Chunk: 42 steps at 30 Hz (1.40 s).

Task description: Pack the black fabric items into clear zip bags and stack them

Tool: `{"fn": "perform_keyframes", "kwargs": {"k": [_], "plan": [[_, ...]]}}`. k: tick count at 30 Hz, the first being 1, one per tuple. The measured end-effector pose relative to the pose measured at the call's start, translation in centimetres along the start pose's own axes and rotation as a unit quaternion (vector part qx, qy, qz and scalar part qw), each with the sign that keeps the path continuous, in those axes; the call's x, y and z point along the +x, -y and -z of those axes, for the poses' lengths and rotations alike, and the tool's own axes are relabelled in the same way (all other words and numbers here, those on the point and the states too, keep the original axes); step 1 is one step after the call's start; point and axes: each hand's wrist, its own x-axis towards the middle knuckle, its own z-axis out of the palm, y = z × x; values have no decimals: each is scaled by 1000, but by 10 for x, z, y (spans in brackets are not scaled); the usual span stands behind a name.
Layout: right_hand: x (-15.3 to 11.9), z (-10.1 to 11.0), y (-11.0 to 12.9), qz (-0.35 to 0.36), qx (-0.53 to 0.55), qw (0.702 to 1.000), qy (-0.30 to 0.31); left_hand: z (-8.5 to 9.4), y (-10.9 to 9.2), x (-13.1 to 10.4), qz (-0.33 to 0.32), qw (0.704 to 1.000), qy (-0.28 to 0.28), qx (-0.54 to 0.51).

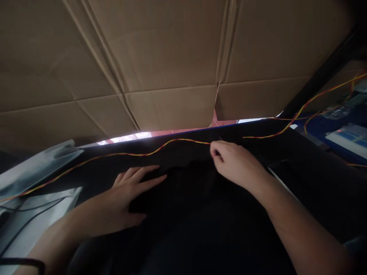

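A twisted red and yellow wire (149, 154) runs across the dark tabletop (183, 183) from the left edge of the view. My right hand (232, 160) is closed on this wire at the back of the table, thumb and fingers pinched together. On the far side of that hand the red and yellow strand (263, 136) shows again and rises to the right. My left hand (129, 198) is open, its fingers spread over the dark surface, nearer to me than the wire and apart from it.
Folded cardboard (169, 65) stands upright behind the table's back edge. At the left lie translucent plastic bags (43, 164) and a thin black cable (31, 217). A flat dark object with a light edge (282, 179) rests right of my right hand. Farther right is a white and blue box (349, 137).
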Motion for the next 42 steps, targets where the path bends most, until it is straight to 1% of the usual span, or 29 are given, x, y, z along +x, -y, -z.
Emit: {"fn": "perform_keyframes", "kwargs": {"k": [2, 4, 5, 6, 7, 8, 10, 12, 14, 17, 19, 21, 24, 25, 27, 28, 30, 32, 34, 35, 37, 38, 39, 40, 41, 42], "plan": [[1, 7, -9, -35, -34, 999, -7, 5, 7, -6, 13, 1000, 20, 2], [1, 13, -10, -42, -57, 997, -25, 8, 11, -10, 8, 1000, 21, -5], [0, 15, -7, -26, -50, 997, -44, 9, 12, -10, 1, 1000, 12, -13], [-1, 15, -3, 3, -27, 998, -59, 9, 12, -9, -6, 1000, -2, -21], [-3, 15, 4, 44, 8, 997, -63, 9, 12, -7, -12, 999, -19, -31], [-4, 13, 10, 88, 50, 994, -48, 9, 12, -5, -17, 998, -35, -39], [-8, 8, 21, 155, 118, 980, 27, 9, 10, 1, -29, 997, -45, -55], [-10, 3, 26, 167, 133, 971, 108, 11, 7, 5, -40, 996, -35, -68], [-10, 2, 25, 155, 131, 969, 142, 14, 5, 7, -49, 995, -38, -77], [-9, 8, 18, 125, 171, 965, 157, 18, 4, 7, -56, 992, -79, -80], [-9, 16, 12, 103, 236, 949, 184, 19, 5, 5, -57, 990, -106, -70], [-8, 24, 6, 85, 295, 921, 239, 21, 6, 3, -51, 990, -125, -50], [-6, 31, -1, 57, 314, 885, 340, 25, 7, -2, -33, 992, -111, -44], [-5, 33, -3, 50, 306, 878, 365, 26, 7, -4, -39, 993, -97, -56], [-3, 33, -7, 46, 287, 876, 384, 26, 7, -6, -60, 992, -61, -93], [-2, 32, -10, 45, 275, 881, 382, 26, 7, -7, -69, 990, -49, -110], [-1, 29, -16, 29, 227, 907, 352, 24, 7, -6, -62, 990, -47, -121], [-1, 24, -23, -3, 162, 940, 300, 21, 7, -3, -39, 991, -79, -99], [-1, 19, -27, -33, 107, 964, 239, 21, 5, 0, -18, 989, -133, -57], [0, 17, -26, -37, 91, 974, 202, 21, 4, 2, -18, 987, -157, -37], [-1, 15, -18, -9, 74, 992, 107, 23, 0, 4, -35, 982, -185, -14], [-1, 13, -12, 17, 73, 995, 62, 23, -2, 5, -48, 982, -183, -10], [-2, 12, -6, 47, 79, 995, 32, 22, -3, 5, -59, 983, -173, -9], [-3, 10, 0, 74, 88, 993, 22, 20, -3, 5, -64, 985, -158, -9], [-4, 7, 5, 92, 99, 990, 33, 18, -2, 5, -63, 988, -142, -9], [-6, 5, 9, 98, 107, 988, 58, 14, 1, 5, -59, 991, -124, -8]]}}
